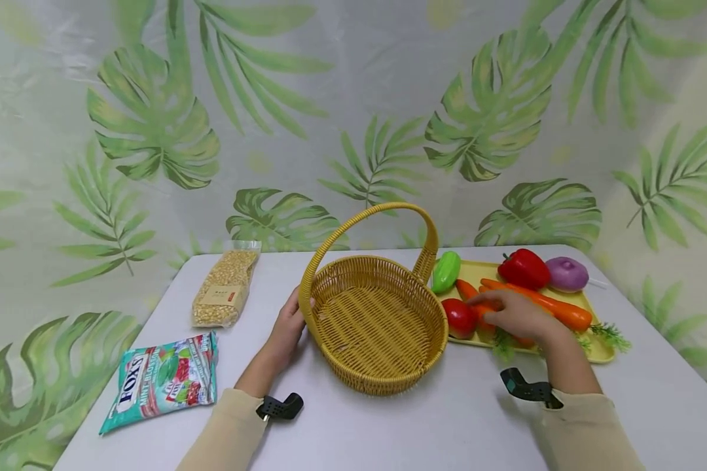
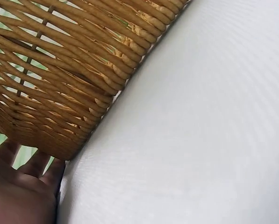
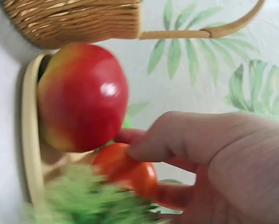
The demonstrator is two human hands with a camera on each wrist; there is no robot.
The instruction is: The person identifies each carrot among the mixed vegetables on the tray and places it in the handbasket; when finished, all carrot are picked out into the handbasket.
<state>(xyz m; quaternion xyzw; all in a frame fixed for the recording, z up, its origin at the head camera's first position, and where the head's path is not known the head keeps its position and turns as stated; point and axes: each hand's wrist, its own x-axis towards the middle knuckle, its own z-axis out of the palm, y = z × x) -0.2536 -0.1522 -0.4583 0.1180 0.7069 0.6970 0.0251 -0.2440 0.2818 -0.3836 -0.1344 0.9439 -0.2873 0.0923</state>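
A round wicker basket (image 1: 383, 379) with a tall arched handle stands on the table. My left hand (image 1: 287, 332) grips its left side, the thumb over the rim; in the left wrist view the fingers of that hand (image 2: 25, 186) go behind the woven wall. My right hand (image 1: 521, 315) is over the yellow tray (image 1: 602, 353), fingers bent round an orange carrot (image 3: 125, 168), which they partly hide. Beside the fingertips lies a red apple (image 3: 83, 98) with a yellowish side. Blurred leafy greens (image 3: 92, 198) show below the carrot.
More carrots (image 1: 571, 315), a red bell pepper (image 1: 524, 269), a purple onion-like vegetable (image 1: 567, 274) and a green cucumber-like one (image 1: 446, 272) lie on the tray. At left are a bag of yellow kernels (image 1: 224, 288) and a teal Fox's candy bag (image 1: 163, 379). A leaf-patterned curtain (image 1: 365, 98) hangs behind.
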